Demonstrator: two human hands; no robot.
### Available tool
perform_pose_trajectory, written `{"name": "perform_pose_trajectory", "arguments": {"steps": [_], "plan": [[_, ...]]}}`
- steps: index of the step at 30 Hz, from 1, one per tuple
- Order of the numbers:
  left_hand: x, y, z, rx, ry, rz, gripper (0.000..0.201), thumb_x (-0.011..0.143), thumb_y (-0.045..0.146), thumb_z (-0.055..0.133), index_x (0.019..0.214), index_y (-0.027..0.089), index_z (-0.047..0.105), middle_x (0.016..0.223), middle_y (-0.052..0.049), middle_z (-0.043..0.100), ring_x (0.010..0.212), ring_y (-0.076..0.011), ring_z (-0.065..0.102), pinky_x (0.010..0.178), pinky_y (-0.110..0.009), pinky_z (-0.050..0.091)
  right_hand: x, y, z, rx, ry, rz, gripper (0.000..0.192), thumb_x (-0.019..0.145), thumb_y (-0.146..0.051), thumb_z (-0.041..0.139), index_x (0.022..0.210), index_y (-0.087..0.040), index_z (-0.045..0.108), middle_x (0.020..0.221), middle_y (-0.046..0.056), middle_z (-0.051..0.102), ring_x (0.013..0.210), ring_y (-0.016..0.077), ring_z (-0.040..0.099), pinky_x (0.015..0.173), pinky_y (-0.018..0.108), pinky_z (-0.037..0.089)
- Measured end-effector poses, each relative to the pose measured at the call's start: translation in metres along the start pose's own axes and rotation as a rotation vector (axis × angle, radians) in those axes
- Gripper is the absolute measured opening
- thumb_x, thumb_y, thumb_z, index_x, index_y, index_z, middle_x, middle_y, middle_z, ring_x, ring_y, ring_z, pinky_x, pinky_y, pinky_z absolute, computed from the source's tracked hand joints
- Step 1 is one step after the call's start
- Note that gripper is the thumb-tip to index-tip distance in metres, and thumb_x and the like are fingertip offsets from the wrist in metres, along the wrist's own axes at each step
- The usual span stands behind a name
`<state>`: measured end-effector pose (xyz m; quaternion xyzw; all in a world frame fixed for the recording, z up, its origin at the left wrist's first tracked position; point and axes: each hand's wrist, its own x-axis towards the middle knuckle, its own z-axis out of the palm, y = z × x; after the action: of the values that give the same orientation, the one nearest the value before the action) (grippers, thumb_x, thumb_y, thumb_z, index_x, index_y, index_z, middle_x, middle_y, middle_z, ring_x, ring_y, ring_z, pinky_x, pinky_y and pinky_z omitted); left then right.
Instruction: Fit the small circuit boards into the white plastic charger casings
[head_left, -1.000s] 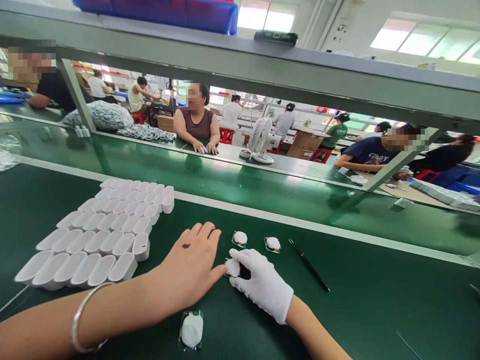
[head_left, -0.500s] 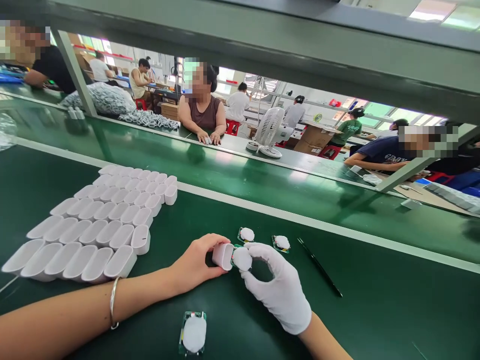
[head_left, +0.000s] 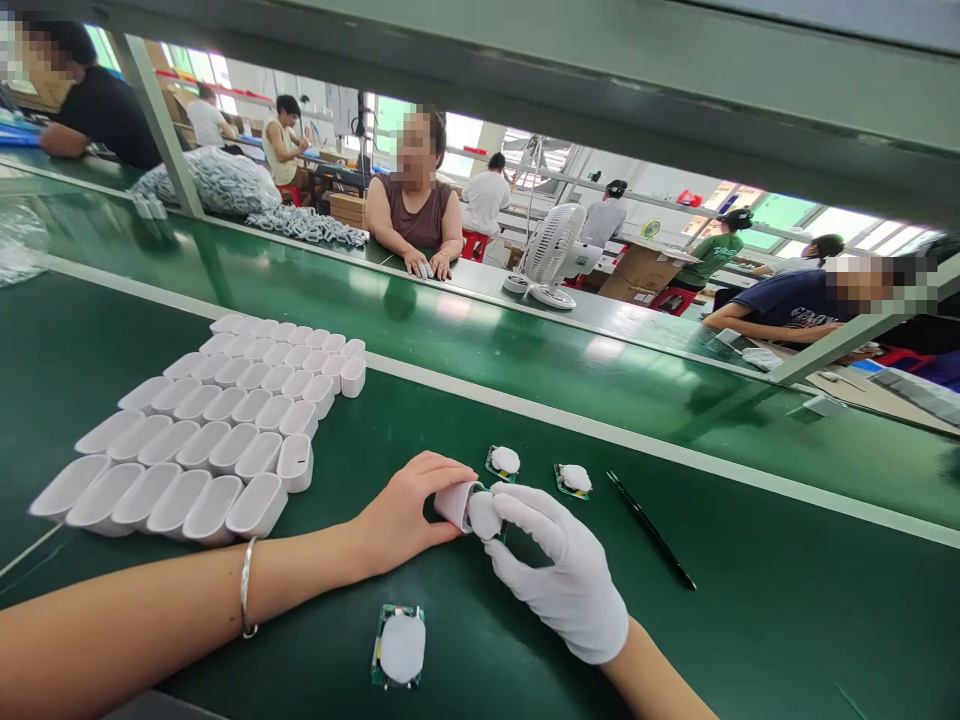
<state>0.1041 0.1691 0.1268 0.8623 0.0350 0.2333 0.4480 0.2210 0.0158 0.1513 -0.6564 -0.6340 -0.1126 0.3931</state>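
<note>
Two hands on one piece: the bare left hand [head_left: 409, 515] has its grip clenched round a small white shell [head_left: 456, 500], held just above the green table [head_left: 750, 600] near the middle of the bench; the gloved right hand [head_left: 559, 570] pinches a white-padded insert [head_left: 484, 515] right at the shell's open mouth.
Step in hand: fitting the padded insert into the shell, by the look of it; the two parts touch, but I cannot tell how far in the insert sits.
Next move calls for: square alignment and a steady push from the gloved fingers, I'd judge, while the left hand keeps the shell from twisting.
Spare inserts: two more [head_left: 504, 461] [head_left: 575, 478] lie just beyond the hands, another larger-looking one [head_left: 401, 647] lies nearer the person.
Empty shells: rows of white shells [head_left: 217, 430] stand packed together to the left, mouths up.
Tool: a thin black stick [head_left: 651, 529] lies to the right, untouched.
Farther off: other people sit at the far side of the line, beside a small white fan [head_left: 551, 255].
</note>
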Motion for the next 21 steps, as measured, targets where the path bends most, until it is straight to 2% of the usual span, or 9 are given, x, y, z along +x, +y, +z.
{"name": "perform_pose_trajectory", "arguments": {"steps": [5, 13, 18, 21], "plan": [[0.0002, -0.0021, 0.002, 0.031, 0.041, 0.066, 0.043, 0.07, 0.008, 0.069, 0.11, 0.021, 0.06, 0.114, -0.006, 0.063, 0.106, -0.0216, 0.055, 0.094, -0.04, 0.049, 0.0002, 0.0013, 0.004, -0.077, 0.048, -0.076, 0.031, 0.073, -0.004, 0.052, 0.094, -0.026, 0.058, 0.086, 0.001, 0.065, 0.076, 0.0149, 0.064, 0.067, 0.026, 0.055], [-0.0001, -0.0021, 0.002, 0.04, 0.059, 0.142, 0.046, 0.069, 0.005, 0.069, 0.112, 0.019, 0.059, 0.114, -0.007, 0.063, 0.106, -0.0217, 0.055, 0.092, -0.04, 0.05, -0.003, -0.0015, 0.0048, -0.132, 0.065, -0.08, 0.032, 0.074, -0.005, 0.052, 0.098, -0.025, 0.059, 0.091, 0.003, 0.065, 0.077, 0.0158, 0.064, 0.067, 0.026, 0.055], [-0.0009, -0.0046, 0.0022, 0.064, 0.045, 0.235, 0.046, 0.074, 0.007, 0.066, 0.117, 0.019, 0.056, 0.116, -0.007, 0.063, 0.107, -0.0219, 0.054, 0.093, -0.04, 0.049, -0.0075, -0.0001, 0.0091, -0.03, 0.011, 0.025, 0.034, 0.078, -0.007, 0.049, 0.105, -0.024, 0.061, 0.096, 0.004, 0.065, 0.083, 0.017, 0.064, 0.074, 0.028, 0.055], [-0.0019, -0.0039, 0.0024, 0.039, 0.024, 0.276, 0.048, 0.077, 0.009, 0.064, 0.122, 0.02, 0.053, 0.118, -0.008, 0.061, 0.111, -0.0215, 0.053, 0.096, -0.039, 0.047, -0.009, 0.0001, 0.0076, 0.104, 0.022, 0.17, 0.033, 0.079, -0.018, 0.059, 0.11, -0.026, 0.063, 0.113, 0.007, 0.061, 0.1, 0.0219, 0.061, 0.086, 0.035, 0.053]]}}
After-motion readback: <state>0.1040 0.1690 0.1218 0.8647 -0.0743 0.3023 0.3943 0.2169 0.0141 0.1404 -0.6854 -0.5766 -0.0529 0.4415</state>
